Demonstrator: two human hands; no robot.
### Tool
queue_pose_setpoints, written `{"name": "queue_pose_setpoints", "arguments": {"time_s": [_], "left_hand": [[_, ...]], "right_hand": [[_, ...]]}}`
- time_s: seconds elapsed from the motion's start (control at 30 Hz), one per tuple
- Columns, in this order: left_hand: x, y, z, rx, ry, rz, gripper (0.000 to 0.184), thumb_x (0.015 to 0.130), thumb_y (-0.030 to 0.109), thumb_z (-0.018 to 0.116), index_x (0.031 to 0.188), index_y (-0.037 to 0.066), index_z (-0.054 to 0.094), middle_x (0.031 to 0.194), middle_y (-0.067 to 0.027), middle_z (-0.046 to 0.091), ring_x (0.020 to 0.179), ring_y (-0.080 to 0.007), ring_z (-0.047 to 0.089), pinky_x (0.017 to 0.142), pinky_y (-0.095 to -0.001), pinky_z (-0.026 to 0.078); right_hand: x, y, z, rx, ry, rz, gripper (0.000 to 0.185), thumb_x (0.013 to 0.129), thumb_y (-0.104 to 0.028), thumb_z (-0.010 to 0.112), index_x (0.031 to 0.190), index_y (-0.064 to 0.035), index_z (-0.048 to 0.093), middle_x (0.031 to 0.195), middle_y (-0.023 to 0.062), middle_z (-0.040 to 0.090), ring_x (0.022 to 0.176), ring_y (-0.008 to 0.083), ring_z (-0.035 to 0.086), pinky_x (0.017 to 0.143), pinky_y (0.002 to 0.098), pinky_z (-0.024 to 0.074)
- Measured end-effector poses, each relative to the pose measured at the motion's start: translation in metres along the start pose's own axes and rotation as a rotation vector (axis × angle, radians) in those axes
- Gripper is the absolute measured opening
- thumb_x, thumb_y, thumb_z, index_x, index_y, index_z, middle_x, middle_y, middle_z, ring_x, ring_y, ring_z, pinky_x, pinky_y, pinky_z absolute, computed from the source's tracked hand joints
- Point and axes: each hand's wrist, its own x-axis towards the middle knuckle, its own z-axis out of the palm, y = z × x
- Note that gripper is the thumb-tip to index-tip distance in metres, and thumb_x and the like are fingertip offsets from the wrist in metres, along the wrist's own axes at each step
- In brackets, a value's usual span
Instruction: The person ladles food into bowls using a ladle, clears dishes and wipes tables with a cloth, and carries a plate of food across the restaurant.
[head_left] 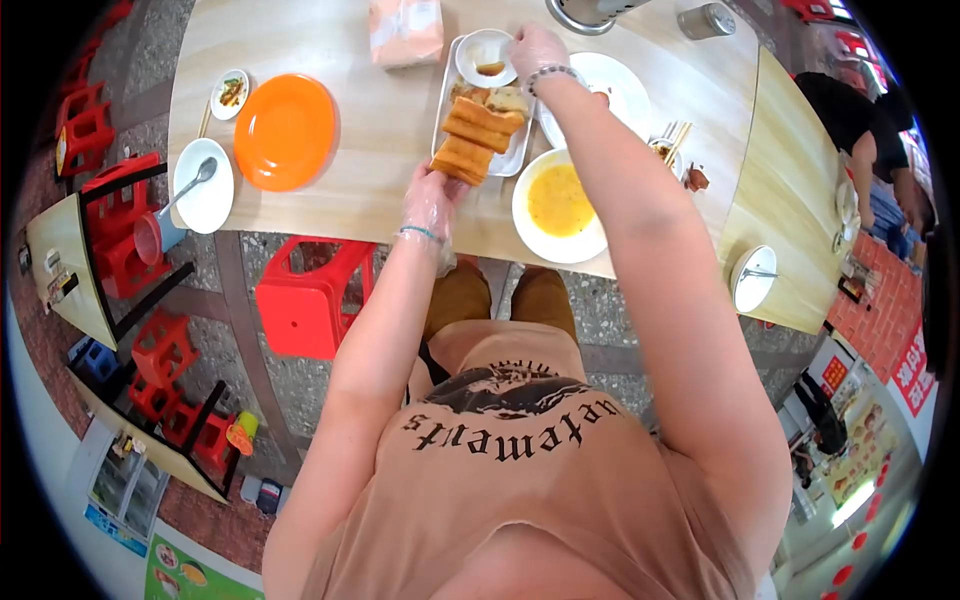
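My left hand [432,205], in a clear plastic glove, is closed around the near end of a golden fried dough stick [462,158]; its fingertips are partly hidden. More fried dough pieces [480,125] lie on a white rectangular tray [515,160]. At the tray's far end sits a small white dish [484,46] with brown sauce in it. My right hand [540,50], also gloved, has its fingers curled at the right rim of this dish. Just beyond my right forearm is a white plate [620,95]. Below it stands a white bowl [560,205] of yellow soup.
An orange plate [285,132], a white bowl with a spoon [203,185] and a small side dish [230,93] stand on the left. A tissue pack [406,32] is at the back. A red stool [312,300] stands by the table edge. Another person [865,135] is at right.
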Motion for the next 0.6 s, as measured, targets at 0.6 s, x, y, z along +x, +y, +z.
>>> {"name": "queue_pose_setpoints", "arguments": {"time_s": [0.6], "left_hand": [[0.065, 0.136, -0.145, -0.222, 0.475, 0.419, 0.021, 0.091, 0.015, 0.052, 0.110, 0.006, 0.053, 0.097, -0.0059, 0.061, 0.073, -0.0160, 0.060, 0.054, -0.0256, 0.051]], "right_hand": [[-0.164, -0.068, 0.044, 0.702, -0.260, 0.089, 0.008, 0.086, -0.005, 0.052, 0.092, -0.0010, 0.050, 0.069, 0.0043, 0.058, 0.052, 0.0098, 0.055, 0.047, 0.0229, 0.0466]]}}
